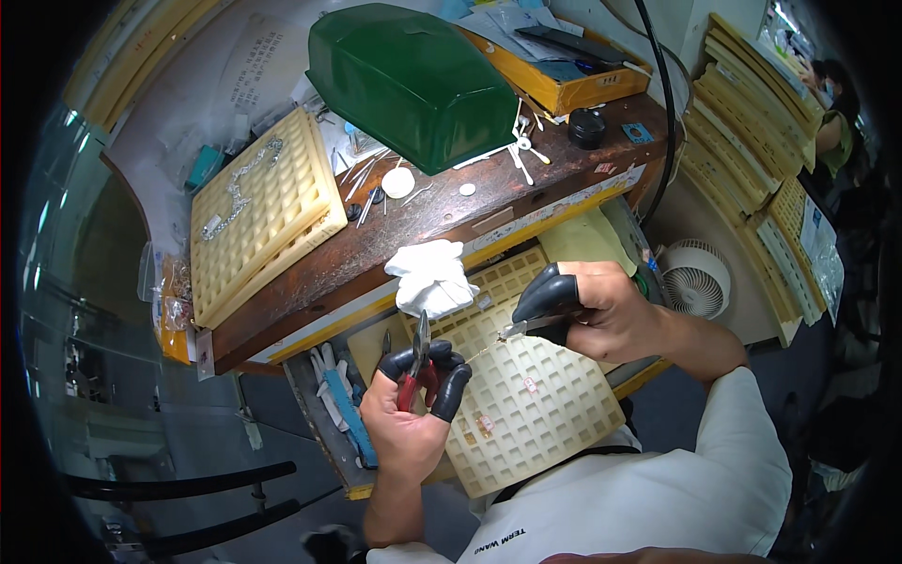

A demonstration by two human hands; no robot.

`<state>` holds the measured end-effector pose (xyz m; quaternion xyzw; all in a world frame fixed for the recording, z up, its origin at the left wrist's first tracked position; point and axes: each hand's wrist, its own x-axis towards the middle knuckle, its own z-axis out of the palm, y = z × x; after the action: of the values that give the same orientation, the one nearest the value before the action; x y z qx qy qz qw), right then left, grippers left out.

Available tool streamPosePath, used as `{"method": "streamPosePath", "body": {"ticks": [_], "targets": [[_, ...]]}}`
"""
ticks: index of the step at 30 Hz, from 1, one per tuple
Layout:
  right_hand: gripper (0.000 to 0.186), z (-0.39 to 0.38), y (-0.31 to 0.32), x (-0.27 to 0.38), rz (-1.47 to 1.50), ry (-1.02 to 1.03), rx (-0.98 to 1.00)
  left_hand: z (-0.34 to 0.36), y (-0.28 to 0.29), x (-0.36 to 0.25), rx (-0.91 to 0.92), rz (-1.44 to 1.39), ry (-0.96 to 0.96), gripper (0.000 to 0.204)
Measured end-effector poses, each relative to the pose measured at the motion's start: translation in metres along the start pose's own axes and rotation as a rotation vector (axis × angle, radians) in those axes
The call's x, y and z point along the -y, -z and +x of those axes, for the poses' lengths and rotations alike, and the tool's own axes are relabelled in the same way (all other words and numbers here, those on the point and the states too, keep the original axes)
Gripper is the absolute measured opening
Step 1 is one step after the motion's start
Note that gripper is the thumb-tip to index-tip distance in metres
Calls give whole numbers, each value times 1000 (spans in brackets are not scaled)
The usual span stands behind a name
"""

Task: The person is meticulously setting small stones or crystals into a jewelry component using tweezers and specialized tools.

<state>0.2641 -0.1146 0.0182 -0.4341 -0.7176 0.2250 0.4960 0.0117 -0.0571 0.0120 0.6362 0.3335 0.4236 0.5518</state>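
My left hand (pixel 406 428), with black finger cots on its fingertips, is closed around red-handled pliers (pixel 422 340), jaws pointing up. My right hand (pixel 615 315), also in black finger cots, grips a small silver-tipped tool (pixel 519 328); fingers hide most of it, so its kind is unclear. From that tip a fine gold-coloured chain (pixel 482 355) runs down toward the left fingers. Both hands are above a cream tray (pixel 540 418) with rows of square pockets, which bears small tags and bits of gold-coloured jewellery. Just beyond the pliers' jaws lies a crumpled white cloth (pixel 434 279).
On the worn wooden bench (pixel 451 202) stand a green lamp-like hood (pixel 413 85), a black round jar (pixel 587 129) and cotton swabs. Stacked trays (pixel 268 211) at left bear a silver chain (pixel 240 188). An open drawer (pixel 310 404) holds tools; a white fan (pixel 695 279) stands right.
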Motion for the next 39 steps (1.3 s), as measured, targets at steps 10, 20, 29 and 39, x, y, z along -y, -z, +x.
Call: {"method": "streamPosePath", "body": {"ticks": [10,20,29,39], "targets": [[36,-2,-1,-1,-2,-6,-2,0,0,1,-15,51,-25,29],[37,-4,-5,-4,36,-37,-11,-1,2,2,5,77,-32,32],[35,-13,-12,-11,70,-100,-16,7,-4,-2,82,-286,61,20],[25,-22,-19,-19,97,-211,-12,15,-10,-1,66,-397,112,15]]}}
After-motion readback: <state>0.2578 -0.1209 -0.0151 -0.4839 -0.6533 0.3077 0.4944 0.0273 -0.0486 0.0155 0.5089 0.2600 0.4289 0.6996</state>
